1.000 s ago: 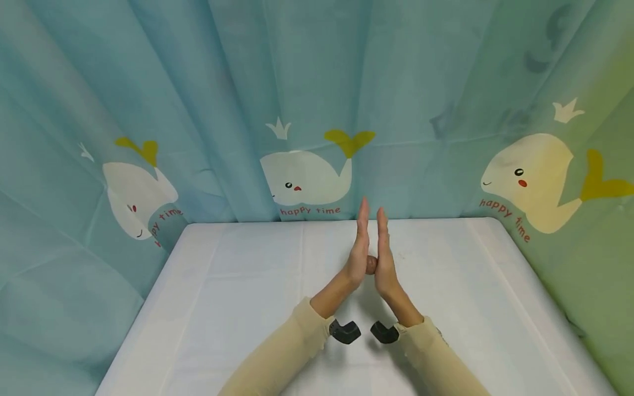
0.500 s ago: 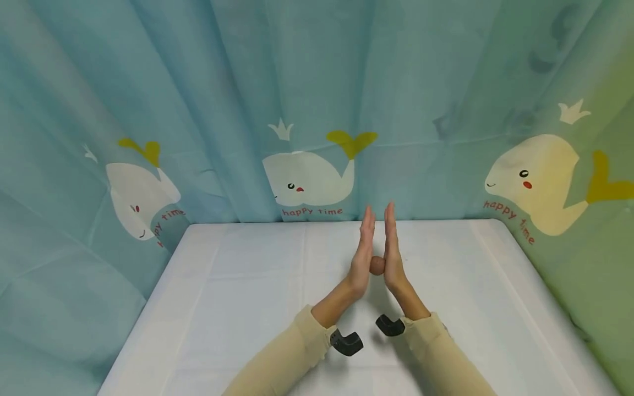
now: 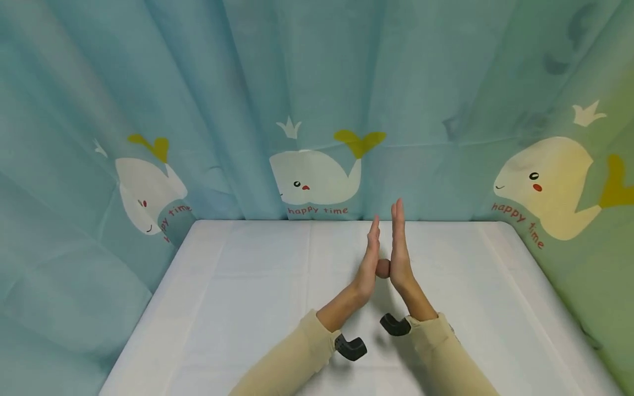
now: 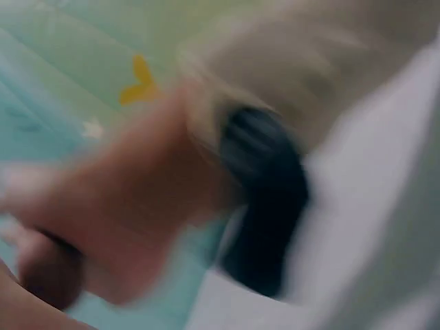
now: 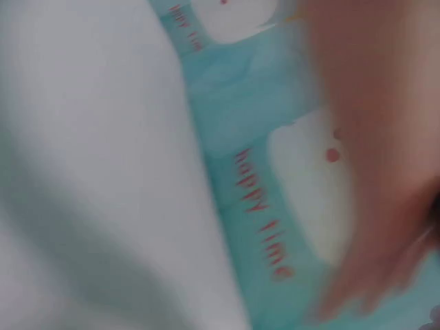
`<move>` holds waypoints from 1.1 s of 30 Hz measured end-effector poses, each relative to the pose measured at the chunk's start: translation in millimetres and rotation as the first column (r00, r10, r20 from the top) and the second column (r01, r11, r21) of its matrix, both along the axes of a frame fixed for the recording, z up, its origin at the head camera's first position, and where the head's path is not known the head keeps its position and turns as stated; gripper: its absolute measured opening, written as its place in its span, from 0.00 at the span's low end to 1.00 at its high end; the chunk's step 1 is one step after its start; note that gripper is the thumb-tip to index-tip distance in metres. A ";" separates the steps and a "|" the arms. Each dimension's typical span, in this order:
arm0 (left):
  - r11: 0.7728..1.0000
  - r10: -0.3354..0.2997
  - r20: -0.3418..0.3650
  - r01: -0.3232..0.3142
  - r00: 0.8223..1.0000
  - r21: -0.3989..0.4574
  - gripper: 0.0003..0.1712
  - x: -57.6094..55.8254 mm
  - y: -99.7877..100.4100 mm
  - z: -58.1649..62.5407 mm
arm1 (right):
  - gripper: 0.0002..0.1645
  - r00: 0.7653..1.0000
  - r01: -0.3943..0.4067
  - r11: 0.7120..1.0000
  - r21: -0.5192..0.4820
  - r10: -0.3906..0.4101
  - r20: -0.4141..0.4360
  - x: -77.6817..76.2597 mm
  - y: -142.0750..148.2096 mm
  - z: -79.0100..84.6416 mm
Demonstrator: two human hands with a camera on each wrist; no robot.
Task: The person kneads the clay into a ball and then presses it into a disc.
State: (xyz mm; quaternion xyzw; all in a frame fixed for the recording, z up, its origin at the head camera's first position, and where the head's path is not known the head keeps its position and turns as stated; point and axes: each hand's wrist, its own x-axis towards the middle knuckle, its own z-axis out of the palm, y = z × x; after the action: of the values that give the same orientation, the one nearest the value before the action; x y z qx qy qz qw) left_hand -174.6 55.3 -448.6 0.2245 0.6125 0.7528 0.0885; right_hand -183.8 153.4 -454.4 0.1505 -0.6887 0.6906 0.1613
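A small brown ball [image 3: 383,268] sits between my two upright palms, above the white table. My left hand [image 3: 368,272] lies along its left side, fingers straight and pointing forward. On the other side my right hand [image 3: 400,264] faces it with long straight fingers, its tips reaching slightly farther forward than the left ones. Between the two hands a narrow gap shows ahead of the ball. The left wrist view is blurred, but the dark ball [image 4: 51,276] appears there at the lower left, against the palm. In the right wrist view a blurred hand fills the right side.
The white-covered table [image 3: 247,286] spreads beneath both arms. Behind it hangs a blue-green curtain [image 3: 317,71] printed with whales. Black curved wrist mounts [image 3: 350,348] stick out inward from both beige sleeves [image 3: 292,360].
My palms have slid against each other around the ball: the right hand has gone forward, the left hand back. The ball stays between them. The head view has shifted slightly.
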 end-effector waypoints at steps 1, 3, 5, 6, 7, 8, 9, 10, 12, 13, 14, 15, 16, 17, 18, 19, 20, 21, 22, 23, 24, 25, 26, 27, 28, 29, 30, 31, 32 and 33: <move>1.000 0.007 0.003 -0.007 1.000 0.010 0.39 -1.1 -1.3 5.1 | 0.33 1.000 -0.003 1.000 0.007 0.003 0.008 -1.1 -0.4 -5.3; 0.999 0.031 0.003 -0.031 1.000 0.045 0.39 -6.1 -4.5 13.4 | 0.33 0.999 -0.018 1.000 0.010 0.018 0.033 1.8 -6.5 -14.3; 0.997 0.067 -0.033 -0.066 0.997 0.040 0.39 -13.2 -7.4 15.2 | 0.33 0.999 -0.034 0.999 0.034 0.033 0.032 10.2 -15.4 -22.1; 0.995 0.094 -0.066 -0.092 0.993 0.024 0.38 -17.2 -8.6 13.9 | 0.33 0.999 -0.043 0.998 0.039 0.042 0.028 14.8 -20.4 -23.8; 0.993 0.119 -0.089 -0.118 0.989 0.007 0.38 -21.2 -9.4 11.5 | 0.34 0.999 -0.052 0.998 0.044 0.051 0.019 18.7 -24.8 -23.7; 0.990 0.138 -0.112 -0.140 0.984 -0.007 0.37 -24.4 -9.6 8.1 | 0.34 0.998 -0.055 0.997 0.050 0.055 0.002 22.6 -28.5 -21.2; 0.987 0.153 -0.132 -0.158 0.979 -0.024 0.36 -26.3 -9.5 3.8 | 0.34 0.998 -0.057 0.997 0.050 0.058 -0.011 25.3 -30.7 -18.2; 0.985 0.160 -0.145 -0.167 0.976 -0.041 0.36 -27.2 -8.7 -1.2 | 0.34 0.998 -0.050 0.997 0.050 0.052 -0.022 26.3 -31.4 -14.3; 0.986 0.143 -0.148 -0.153 0.979 -0.060 0.37 -24.7 -6.3 -9.5 | 0.34 0.999 -0.035 0.999 0.039 0.036 -0.032 23.8 -28.8 -4.5; 0.989 0.126 -0.138 -0.134 0.982 -0.054 0.37 -21.8 -4.6 -12.3 | 0.33 0.999 -0.019 0.999 0.039 0.020 -0.033 20.5 -26.1 -0.1; 0.992 0.108 -0.128 -0.114 0.986 -0.047 0.37 -17.9 -3.0 -13.5 | 0.33 0.999 -0.002 0.999 0.046 0.004 -0.037 16.4 -22.5 3.1; 0.995 0.091 -0.114 -0.095 0.989 -0.036 0.38 -13.8 -1.8 -13.4 | 0.32 0.999 0.010 0.999 0.048 -0.009 -0.031 11.3 -18.3 4.3; 0.996 0.077 -0.101 -0.080 0.992 -0.030 0.38 -9.9 -0.9 -11.5 | 0.32 1.000 0.017 0.999 0.052 -0.016 -0.026 6.1 -13.8 3.7; 0.998 0.066 -0.087 -0.068 0.994 -0.017 0.38 -6.4 -0.5 -7.8 | 0.32 1.000 0.018 0.998 0.061 -0.016 -0.027 3.9 -10.4 5.1; 0.998 0.058 -0.074 -0.059 0.996 -0.006 0.38 -3.7 -0.4 -3.9 | 0.32 1.000 0.019 0.998 0.063 -0.018 -0.022 0.1 -6.9 0.0; 0.998 0.055 -0.068 -0.055 0.996 0.003 0.38 -1.8 -0.7 0.2 | 0.32 1.000 0.017 0.998 0.065 -0.015 -0.027 -2.4 -4.5 -6.3; 0.999 0.049 -0.068 -0.048 0.997 0.011 0.38 -1.2 -1.7 4.5 | 0.32 1.000 0.008 0.998 0.062 -0.007 -0.025 -3.0 -3.6 -13.1; 0.999 0.046 -0.077 -0.045 0.996 0.019 0.39 -2.3 -2.6 7.9 | 0.32 1.000 -0.006 0.999 0.048 0.007 -0.013 -1.9 -4.7 -19.4; 0.998 0.053 -0.104 -0.051 0.993 0.021 0.40 -4.8 -3.7 10.3 | 0.32 1.000 -0.020 0.999 0.037 0.020 -0.002 1.4 -7.7 -24.6; 0.997 0.073 -0.144 -0.073 0.987 0.006 0.40 -7.9 -4.9 11.8 | 0.32 0.999 -0.035 0.999 0.018 0.035 0.006 5.9 -12.1 -28.0; 0.994 0.100 -0.191 -0.107 0.977 -0.024 0.41 -11.4 -6.1 11.5 | 0.32 0.999 -0.051 0.999 -0.009 0.051 0.015 8.5 -16.1 -33.6; 0.988 0.132 -0.234 -0.147 0.963 -0.046 0.43 -15.0 -6.9 10.4 | 0.33 0.998 -0.068 0.997 -0.028 0.068 0.008 13.8 -21.1 -32.0; 0.981 0.159 -0.266 -0.183 0.951 -0.067 0.43 -18.6 -7.3 8.5 | 0.33 0.996 -0.084 0.995 -0.061 0.085 0.012 18.6 -25.2 -28.1; 0.974 0.181 -0.282 -0.212 0.942 -0.084 0.44 -21.5 -7.3 5.6 | 0.34 0.995 -0.099 0.991 -0.094 0.100 0.003 21.8 -27.9 -22.5; 0.967 0.197 -0.284 -0.234 0.938 -0.103 0.44 -22.7 -6.8 2.4 | 0.35 0.994 -0.110 0.986 -0.124 0.110 -0.013 23.4 -29.0 -16.0; 0.964 0.200 -0.277 -0.240 0.940 -0.117 0.44 -22.6 -6.0 -0.6 | 0.36 0.992 -0.122 0.981 -0.152 0.119 -0.030 23.2 -28.3 -9.0; 0.969 0.189 -0.256 -0.221 0.948 -0.106 0.43 -21.9 -4.9 -3.6 | 0.37 0.992 -0.127 0.978 -0.166 0.121 -0.044 21.4 -26.3 -2.6; 0.978 0.164 -0.234 -0.189 0.958 -0.087 0.42 -20.5 -3.7 -5.5 | 0.38 0.992 -0.122 0.977 -0.175 0.116 -0.047 18.1 -23.4 3.2; 0.986 0.134 -0.212 -0.150 0.968 -0.065 0.40 -18.3 -2.6 -7.1 | 0.38 0.994 -0.109 0.979 -0.175 0.103 -0.043 13.9 -19.8 7.6; 0.992 0.102 -0.192 -0.113 0.976 -0.050 0.39 -15.4 -1.9 -7.2 | 0.37 0.996 -0.090 0.983 -0.161 0.085 -0.037 8.9 -15.6 9.8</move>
State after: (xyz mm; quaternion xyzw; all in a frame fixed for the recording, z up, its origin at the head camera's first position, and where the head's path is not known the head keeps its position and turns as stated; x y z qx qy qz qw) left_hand -189.9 53.4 -455.9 0.2588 0.6518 0.7129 -0.0043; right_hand -174.9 137.8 -444.6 0.1773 -0.6205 0.7484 0.1529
